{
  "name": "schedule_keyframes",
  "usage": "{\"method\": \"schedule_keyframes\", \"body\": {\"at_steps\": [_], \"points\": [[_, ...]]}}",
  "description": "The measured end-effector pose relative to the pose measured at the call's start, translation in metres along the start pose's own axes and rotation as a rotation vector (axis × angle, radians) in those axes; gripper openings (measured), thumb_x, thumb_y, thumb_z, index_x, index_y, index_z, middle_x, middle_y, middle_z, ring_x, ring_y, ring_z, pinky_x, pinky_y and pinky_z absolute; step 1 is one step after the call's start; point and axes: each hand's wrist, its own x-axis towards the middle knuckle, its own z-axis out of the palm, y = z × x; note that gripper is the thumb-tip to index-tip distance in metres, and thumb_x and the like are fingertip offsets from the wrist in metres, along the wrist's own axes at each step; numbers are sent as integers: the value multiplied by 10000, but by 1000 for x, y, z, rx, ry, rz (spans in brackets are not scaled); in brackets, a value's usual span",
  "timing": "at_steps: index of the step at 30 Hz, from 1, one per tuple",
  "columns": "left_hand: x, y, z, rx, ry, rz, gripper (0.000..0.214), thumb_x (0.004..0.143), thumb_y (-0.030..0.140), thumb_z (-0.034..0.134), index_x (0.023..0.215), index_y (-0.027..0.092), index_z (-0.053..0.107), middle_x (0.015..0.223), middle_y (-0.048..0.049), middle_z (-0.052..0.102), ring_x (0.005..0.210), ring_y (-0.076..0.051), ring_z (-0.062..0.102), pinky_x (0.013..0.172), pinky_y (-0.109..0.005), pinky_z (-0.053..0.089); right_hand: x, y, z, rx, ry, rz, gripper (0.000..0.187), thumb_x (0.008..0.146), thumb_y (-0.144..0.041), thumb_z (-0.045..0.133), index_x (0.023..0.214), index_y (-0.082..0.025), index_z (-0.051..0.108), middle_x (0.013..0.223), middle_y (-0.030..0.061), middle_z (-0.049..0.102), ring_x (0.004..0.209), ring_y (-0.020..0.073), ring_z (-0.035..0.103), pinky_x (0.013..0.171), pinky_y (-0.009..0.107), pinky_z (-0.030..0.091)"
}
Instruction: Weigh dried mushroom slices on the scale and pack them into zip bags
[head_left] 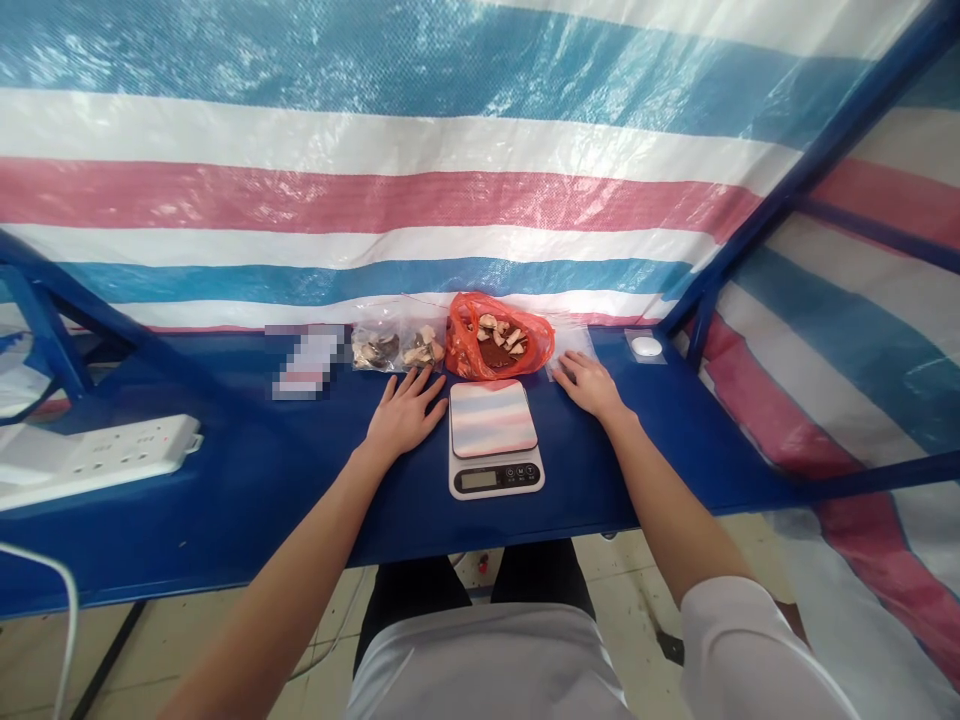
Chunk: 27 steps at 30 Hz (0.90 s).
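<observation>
My left hand [406, 412] lies flat on the blue table, fingers spread, just left of a digital kitchen scale [493, 420]. Its fingertips are close to two clear plastic bags, a left bag [375, 348] and a right bag [423, 345], both holding pale and dark dried pieces. Behind the scale sits an opened red plastic bag [463, 345] with pale dried slices [502, 335] over reddish-brown bits. My right hand [587, 382] rests to the right of the scale, fingers extended, at the edge of clear plastic bags [577, 340]. The scale's platform carries nothing and its display shows no readable digits.
A white power strip [142, 445] lies at the left, with a white cable [64, 570] near it. A small packet with a round white item [646, 346] is at the back right. Striped sheeting [390, 200] and blue frame bars [750, 210] enclose the table.
</observation>
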Motion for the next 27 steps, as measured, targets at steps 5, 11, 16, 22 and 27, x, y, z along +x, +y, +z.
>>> {"method": "schedule_keyframes", "body": {"at_steps": [5, 11, 16, 22, 27], "points": [[1, 1, -1, 0, -17, -4, 539, 1015, 437, 395, 1496, 238, 534, 1625, -97, 412, 1520, -329, 361, 1250, -557, 249, -4, -8, -1, 11, 34, 15, 373, 1003, -372, 521, 1299, -226, 695, 1447, 86, 631, 1375, 278, 563, 1170, 462, 435], [1, 1, -3, 12, -29, 1, 550, 1020, 442, 378, 1502, 223, 526, 1630, -104, 400, 1522, -330, 358, 1244, -565, 256, -8, -22, -6, 27, 86, 52, 297, 1012, -331, 506, 1152, -285, 764, 1337, 34, 711, 1284, 241, 636, 1093, 408, 511], [1, -1, 0, 6, -15, -3, 540, 1018, 452, 378, 1495, 254, 535, 1624, -87, 415, 1519, -323, 364, 1244, -558, 263, -9, -26, -13, 44, 54, 126, 298, 1016, -373, 502, 1142, -328, 769, 1300, 6, 732, 1189, 239, 682, 965, 357, 565], [1, 0, 0, -9, -14, -12, 533, 1011, 442, 394, 1488, 258, 543, 1622, -89, 418, 1522, -316, 361, 1243, -556, 269, -4, -20, -19, 52, 37, 253, 336, 973, -484, 528, 1104, -338, 801, 1005, 60, 809, 921, 269, 744, 802, 351, 574], [1, -1, -2, -50, 8, -7, 531, 1002, 432, 409, 1453, 210, 581, 1604, -123, 443, 1504, -326, 392, 1237, -564, 280, 1, -19, -29, 243, 126, 317, 350, 943, -467, 551, 1084, -279, 810, 993, 80, 811, 954, 296, 743, 862, 388, 562]]}}
